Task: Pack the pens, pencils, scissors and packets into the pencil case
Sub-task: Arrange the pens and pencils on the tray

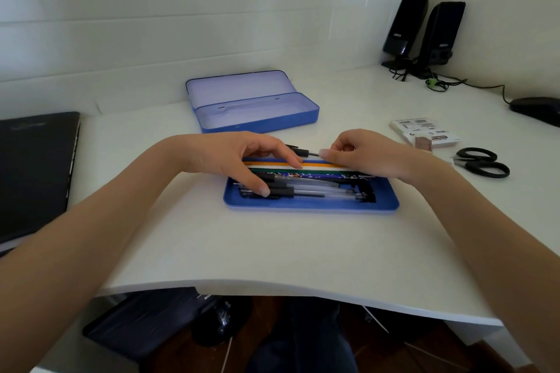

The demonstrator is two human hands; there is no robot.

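A shallow blue tray lies in the middle of the white desk and holds several clear pens with black caps and several coloured pencils. My left hand rests over the tray's left end, its fingers on the pens and pencils. My right hand pinches the end of a dark pen at the tray's far edge. The open blue pencil case stands empty behind the tray. Black scissors and packets lie on the desk to the right.
A black laptop lies closed at the left edge of the desk. Two black speakers with cables stand in the back right corner, and a dark mouse lies beside them. The desk's front edge curves just below my forearms.
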